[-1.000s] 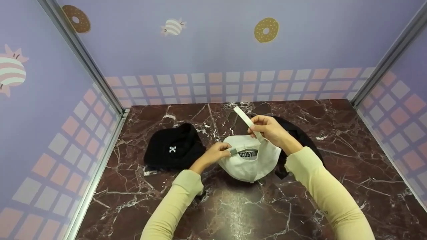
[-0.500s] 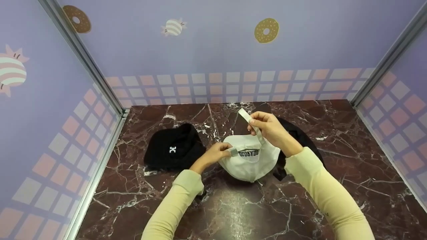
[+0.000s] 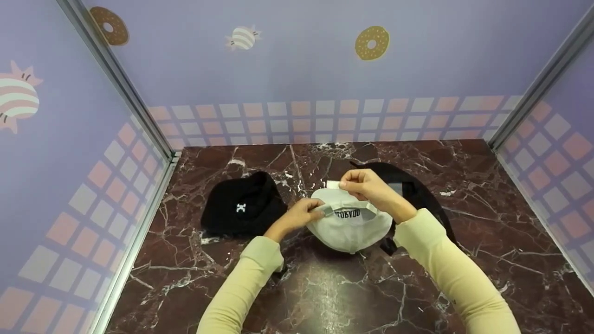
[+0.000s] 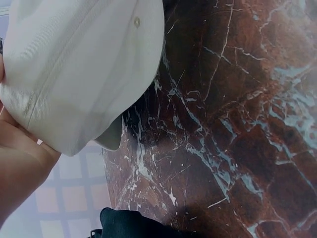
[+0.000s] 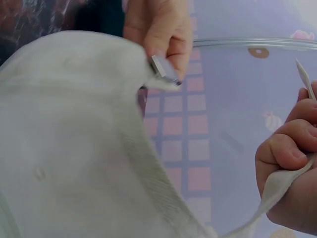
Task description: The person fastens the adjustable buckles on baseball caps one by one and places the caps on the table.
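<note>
A white baseball cap [image 3: 350,239] is held crown down in the middle of the head view, its back opening facing up. Through the opening, upside-down dark lettering shows. My left hand [image 3: 299,217] pinches the cap's rim at the metal buckle [image 5: 163,69], on the left side of the opening. Across from it, my right hand [image 3: 371,189] pinches the loose white strap [image 5: 277,191], whose flat end pokes out left of the fingers. In the right wrist view the strap runs from the cap's edge up into the curled fingers. The left wrist view mostly shows the crown [image 4: 84,64].
A black cap [image 3: 239,204] with a small white emblem lies left of the white one. Another black cap [image 3: 424,197] lies at the right, partly behind my right hand. Below is a dark red marbled tabletop [image 3: 325,297], bounded by patterned panels [image 3: 301,69].
My right hand has lowered the strap from a raised slant down over the cap's opening, nearer the buckle. The left hand has kept its grip almost in place.
</note>
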{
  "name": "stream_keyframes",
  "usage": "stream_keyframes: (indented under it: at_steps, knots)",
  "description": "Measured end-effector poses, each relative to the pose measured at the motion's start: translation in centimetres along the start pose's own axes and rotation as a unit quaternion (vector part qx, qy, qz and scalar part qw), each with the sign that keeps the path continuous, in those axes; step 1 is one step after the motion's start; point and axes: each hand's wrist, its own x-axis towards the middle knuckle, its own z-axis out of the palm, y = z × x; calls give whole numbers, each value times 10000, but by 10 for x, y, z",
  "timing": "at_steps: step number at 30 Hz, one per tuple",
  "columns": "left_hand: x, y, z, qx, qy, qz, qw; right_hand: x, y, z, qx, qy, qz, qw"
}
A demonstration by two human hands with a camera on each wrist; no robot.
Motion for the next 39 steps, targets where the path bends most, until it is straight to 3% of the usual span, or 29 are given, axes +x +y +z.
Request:
stream_keyframes:
  at_steps: [8,16,25,35,39]
  knots:
    - [0,-2,0,75,-54,218,9997,1,15,5,-1464,-177,268,9887]
    - [1,-4,2,-34,-131,458,9989,3,30,6,-2320,-38,179,9725]
    - [0,-1,2,128,-56,425,9990,3,37,7,-2478,16,291,9684]
    - [0,-2,2,-17,-173,210,9996,2,39,7,-2281,-243,509,9720]
    - [-1,-3,2,-146,-150,160,9997,1,40,7,-1876,-397,656,9792]
